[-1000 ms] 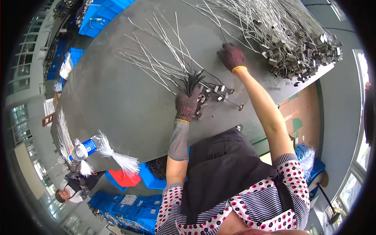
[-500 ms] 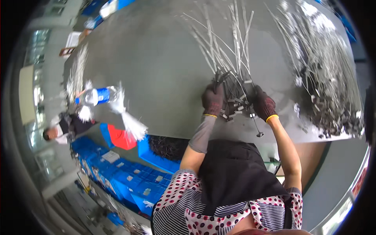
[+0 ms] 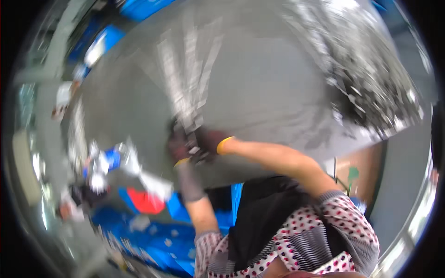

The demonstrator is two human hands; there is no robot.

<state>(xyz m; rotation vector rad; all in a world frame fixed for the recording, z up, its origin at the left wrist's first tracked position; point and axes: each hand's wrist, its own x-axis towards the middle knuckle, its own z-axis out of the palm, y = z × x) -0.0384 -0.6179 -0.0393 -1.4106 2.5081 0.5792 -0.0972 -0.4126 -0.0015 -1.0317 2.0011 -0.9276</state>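
Both of my dark-gloved hands are together over the grey table [image 3: 259,102], around a bunch of thin pale cables [image 3: 187,69] with dark connector ends. My left hand [image 3: 179,144] closes on the left side of the bunch, near the connectors. Against its right side presses my right hand [image 3: 209,141], also closed. The cables fan out away from me, and small light connector pieces show between the hands. Motion blurs the fingers, so single fingertips cannot be made out. A large pile of similar cables [image 3: 366,69] lies at the right of the table.
At the left table edge are a bottle with a blue label [image 3: 112,158] and a bundle of white ties [image 3: 155,185]. Below that edge stand a red bin [image 3: 146,202] and blue boxes [image 3: 167,238]. Another person [image 3: 72,204] is at the far left.
My hands have come together and moved left across the table, carrying the cables along. The hands were apart before, with the connectors between them. The whole view has also shifted and blurred.
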